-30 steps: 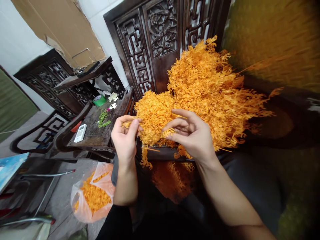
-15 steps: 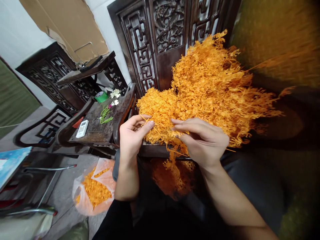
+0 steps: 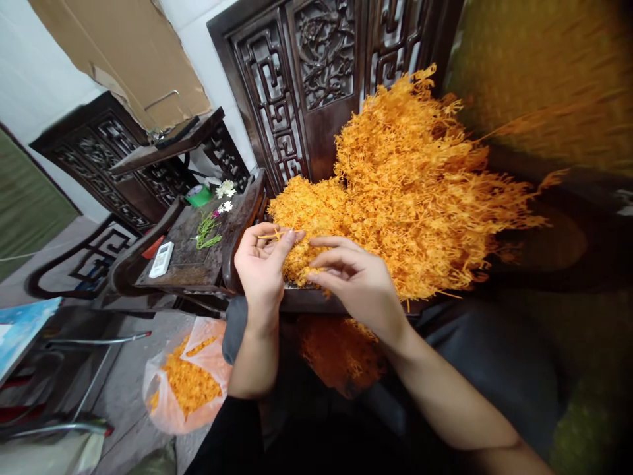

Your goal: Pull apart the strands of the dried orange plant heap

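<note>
Thin orange strands, like plastic flower pieces, form a tall tangled heap [image 3: 410, 191] on the dark wooden seat in front of me. A lower mound of small orange pieces [image 3: 306, 208] adjoins it on the left. My left hand [image 3: 264, 260] pinches a slim orange sprig [image 3: 271, 235] between thumb and fingers, just before the mound. Close to its right, my right hand [image 3: 363, 280] has bent fingers, with a small orange piece [image 3: 312, 270] between thumb and middle finger. The far end of that piece is too small to make out.
On the floor at left lies a translucent bag [image 3: 163, 396] with orange pieces inside. A wooden side table [image 3: 190, 264] bears a white remote [image 3: 161, 259], green tape [image 3: 198, 195], green stems [image 3: 208, 231] and white flowers [image 3: 226, 189]. A carved backrest [image 3: 326, 125] stands behind the heap.
My right hand has moved left, towards my left hand. The orange strands that hung below it over the seat's edge are gone from there. My left hand still pinches its sprig.
</note>
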A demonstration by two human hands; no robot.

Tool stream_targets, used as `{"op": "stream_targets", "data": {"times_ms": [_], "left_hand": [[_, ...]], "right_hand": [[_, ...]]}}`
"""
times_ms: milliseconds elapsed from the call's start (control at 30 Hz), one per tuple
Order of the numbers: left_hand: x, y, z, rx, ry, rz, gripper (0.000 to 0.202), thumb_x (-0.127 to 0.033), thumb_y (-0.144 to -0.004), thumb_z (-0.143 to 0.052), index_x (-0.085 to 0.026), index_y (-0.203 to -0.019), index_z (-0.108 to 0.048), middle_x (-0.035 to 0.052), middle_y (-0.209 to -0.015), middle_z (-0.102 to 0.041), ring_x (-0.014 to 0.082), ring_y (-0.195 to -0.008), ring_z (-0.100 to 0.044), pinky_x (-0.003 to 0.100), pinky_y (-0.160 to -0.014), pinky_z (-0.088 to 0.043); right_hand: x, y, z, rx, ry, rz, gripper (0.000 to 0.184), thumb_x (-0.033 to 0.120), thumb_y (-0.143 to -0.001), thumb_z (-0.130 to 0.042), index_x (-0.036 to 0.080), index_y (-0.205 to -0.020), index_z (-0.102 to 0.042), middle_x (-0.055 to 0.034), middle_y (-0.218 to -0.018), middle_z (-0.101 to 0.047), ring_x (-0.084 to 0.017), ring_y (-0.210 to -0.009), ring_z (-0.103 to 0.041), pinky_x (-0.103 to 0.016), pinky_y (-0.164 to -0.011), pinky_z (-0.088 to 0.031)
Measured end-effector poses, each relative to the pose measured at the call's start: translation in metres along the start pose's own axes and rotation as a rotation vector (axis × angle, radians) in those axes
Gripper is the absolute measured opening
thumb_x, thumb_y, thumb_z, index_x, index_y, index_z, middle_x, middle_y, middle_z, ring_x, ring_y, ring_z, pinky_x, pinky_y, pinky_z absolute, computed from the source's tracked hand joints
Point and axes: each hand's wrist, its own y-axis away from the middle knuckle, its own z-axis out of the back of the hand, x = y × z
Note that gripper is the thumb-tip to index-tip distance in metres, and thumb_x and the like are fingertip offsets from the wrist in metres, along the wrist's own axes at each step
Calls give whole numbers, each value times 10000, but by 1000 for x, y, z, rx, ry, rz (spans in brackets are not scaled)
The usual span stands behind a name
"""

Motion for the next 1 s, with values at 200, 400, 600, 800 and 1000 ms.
{"op": "stream_targets", "data": {"times_ms": [200,400,600,800,1000], "left_hand": [[5,5,-5,52,-11,30,350,-295,-788,-896,-188,-978,-622,10,-881,-764,186,-816,-804,328,-826,-647],[7,2,-2,13,-34,-3,367,-317,-779,-900,-188,-978,-621,19,-884,-767,182,-827,-799,313,-819,-640],[7,-1,1,23,-9,-19,335,-270,-783,-892,-185,-974,-630,11,-876,-767,166,-788,-793,289,-791,-632],[5,-2,3,14,-35,-10,353,-298,-771,-902,-188,-957,-623,-4,-842,-745,161,-764,-788,295,-798,-638],[3,10,-2,44,-72,-77,278,-247,-813,-871,-184,-964,-646,-1,-883,-753,159,-766,-804,258,-766,-639]], "right_hand": [[-11,-12,2,-15,-289,-109,247,290,-671,-938,216,-841,-774,-57,-1042,-809,-198,-994,-771,-342,-910,-644],[-11,-12,5,-18,-269,-142,298,340,-706,-933,202,-909,-764,-47,-951,-802,-154,-793,-756,-301,-759,-669],[-6,-13,13,137,-507,-305,312,353,-699,-944,219,-875,-723,-27,-888,-787,-171,-778,-773,-338,-731,-690],[8,-15,27,338,-683,-464,364,362,-664,-969,221,-856,-693,-51,-1035,-801,-256,-941,-802,-472,-794,-692],[-5,-14,15,159,-554,-383,337,330,-630,-980,207,-836,-744,-1,-791,-767,-160,-700,-756,-336,-709,-678]]}}
